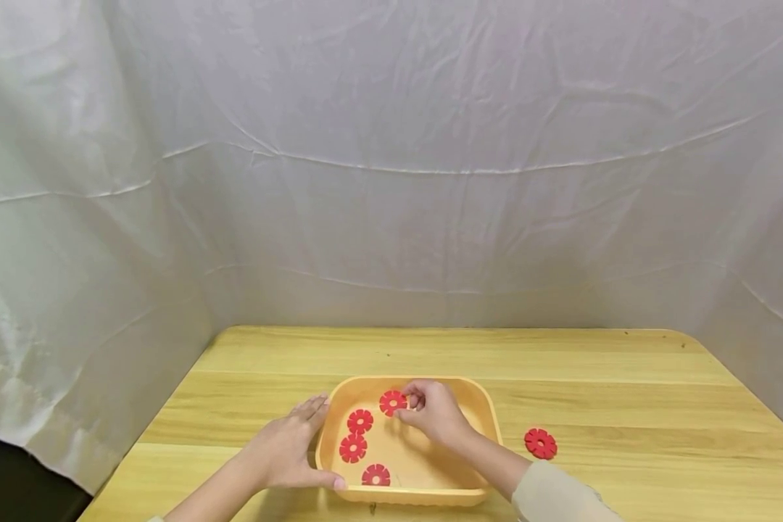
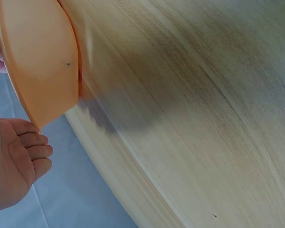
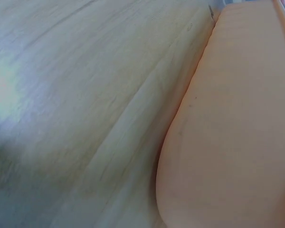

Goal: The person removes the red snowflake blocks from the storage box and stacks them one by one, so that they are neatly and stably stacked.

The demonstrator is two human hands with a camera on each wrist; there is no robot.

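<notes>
In the head view my right hand (image 1: pixel 436 415) is over the inside of a yellow-orange plastic basin (image 1: pixel 446 467). Thumb and forefinger pinch the right edge of a red notched interlocking disc (image 1: pixel 386 401). My left hand (image 1: pixel 287 448) spans the basin's near left corner, thumb at the front rim and fairly straight fingers against the left side. Also visible in the left wrist view are the left fingers (image 2: pixel 40 152), touching the corner of the basin (image 2: pixel 42 52). Several more red discs (image 1: pixel 353 438) lie inside on the left. Only the basin's outer wall (image 3: pixel 232 123) shows in the right wrist view.
Another red disc (image 1: pixel 532 441), possibly a small stack, lies on the wooden table (image 1: pixel 633 406) right of the basin. Grey-white creased cloth (image 1: pixel 431 232) hangs behind the table and along its sides.
</notes>
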